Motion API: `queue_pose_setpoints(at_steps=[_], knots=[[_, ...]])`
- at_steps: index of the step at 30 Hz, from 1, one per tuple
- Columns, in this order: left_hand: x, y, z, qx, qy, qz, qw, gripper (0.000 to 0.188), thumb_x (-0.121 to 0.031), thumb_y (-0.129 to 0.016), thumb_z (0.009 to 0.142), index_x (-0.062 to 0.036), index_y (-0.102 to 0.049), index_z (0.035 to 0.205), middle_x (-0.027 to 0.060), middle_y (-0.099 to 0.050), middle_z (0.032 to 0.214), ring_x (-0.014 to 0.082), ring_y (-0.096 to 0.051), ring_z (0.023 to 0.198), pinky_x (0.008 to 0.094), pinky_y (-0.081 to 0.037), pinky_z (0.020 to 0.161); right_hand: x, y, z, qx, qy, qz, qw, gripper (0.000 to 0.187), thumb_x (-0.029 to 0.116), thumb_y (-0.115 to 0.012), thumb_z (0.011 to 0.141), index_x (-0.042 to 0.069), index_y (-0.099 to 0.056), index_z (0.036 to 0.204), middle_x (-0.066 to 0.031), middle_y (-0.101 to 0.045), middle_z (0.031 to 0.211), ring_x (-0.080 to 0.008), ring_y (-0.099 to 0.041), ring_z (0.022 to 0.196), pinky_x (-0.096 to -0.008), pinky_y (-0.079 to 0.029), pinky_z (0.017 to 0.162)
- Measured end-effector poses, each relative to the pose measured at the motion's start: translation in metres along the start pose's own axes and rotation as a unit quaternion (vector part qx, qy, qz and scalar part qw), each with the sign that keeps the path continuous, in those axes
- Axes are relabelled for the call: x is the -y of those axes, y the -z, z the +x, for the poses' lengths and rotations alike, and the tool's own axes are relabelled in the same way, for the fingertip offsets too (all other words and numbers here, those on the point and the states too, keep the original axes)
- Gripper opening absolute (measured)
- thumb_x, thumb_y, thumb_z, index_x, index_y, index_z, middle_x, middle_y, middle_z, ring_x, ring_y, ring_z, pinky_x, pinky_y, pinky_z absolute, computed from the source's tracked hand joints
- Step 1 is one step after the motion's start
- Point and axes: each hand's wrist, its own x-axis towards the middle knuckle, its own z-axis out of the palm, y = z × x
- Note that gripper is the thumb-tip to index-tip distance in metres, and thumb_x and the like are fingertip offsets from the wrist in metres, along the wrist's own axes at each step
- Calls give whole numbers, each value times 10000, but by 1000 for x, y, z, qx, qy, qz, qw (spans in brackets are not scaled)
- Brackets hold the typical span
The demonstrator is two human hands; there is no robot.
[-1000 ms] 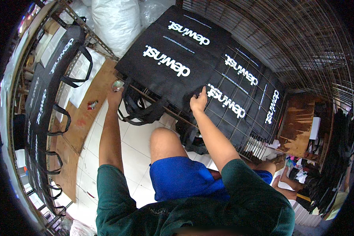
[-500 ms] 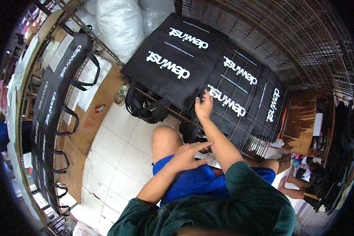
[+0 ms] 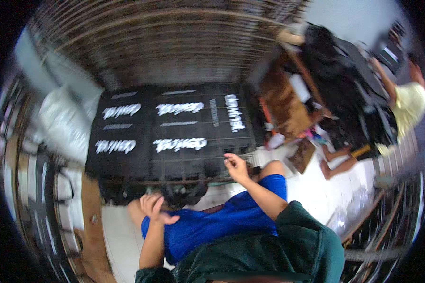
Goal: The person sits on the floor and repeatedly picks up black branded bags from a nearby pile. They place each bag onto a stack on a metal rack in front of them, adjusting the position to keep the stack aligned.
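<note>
Black fabric bags [image 3: 141, 162] with white printed lettering lie flat side by side in front of me, their black straps [image 3: 189, 193] bunched below the near edge. A thin metal wire grid lies over part of the bags. My left hand [image 3: 158, 210] is above my left thigh, fingers spread and empty, just in front of the hanging straps. My right hand [image 3: 236, 167] hovers near the right front corner of the bags, its fingers loosely bent and apart, holding nothing that I can see. Motion blurs both hands and the bags.
A large wire rack [image 3: 174, 42] rises behind the bags. White plastic sacks [image 3: 63, 118] stand at left, beside a wooden board [image 3: 92, 212]. At right are a wooden box [image 3: 283, 94], piled black cloth [image 3: 349, 89] and a person in a yellow top [image 3: 408, 106].
My view has swung to the right, bringing a person at the right into sight. My right hand has drawn back from over the bags. My hands have moved apart; the left has turned fingers-up.
</note>
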Motion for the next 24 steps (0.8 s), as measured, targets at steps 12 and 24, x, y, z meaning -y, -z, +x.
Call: queue_pose_setpoints(at_steps=[12, 24], knots=[[-106, -108, 15, 125, 402, -321, 848, 606, -521, -417, 894, 32, -597, 1062, 184, -594, 1066, 225, -592, 847, 299, -469, 663, -31, 143, -48, -162, -16, 43, 986, 194, 90, -594, 844, 37, -616, 1029, 2, -610, 779, -48, -502, 666, -216, -421, 608], [-126, -128, -3, 221, 339, -201, 892, 301, -75, -482, 779, 46, -578, 1037, 193, -585, 1045, 301, -600, 852, 324, -491, 709, -32, 138, -47, -122, -21, -37, 992, 222, 180, -627, 819, 49, -629, 997, -65, -621, 682, -126, -575, 599, -276, -468, 583]])
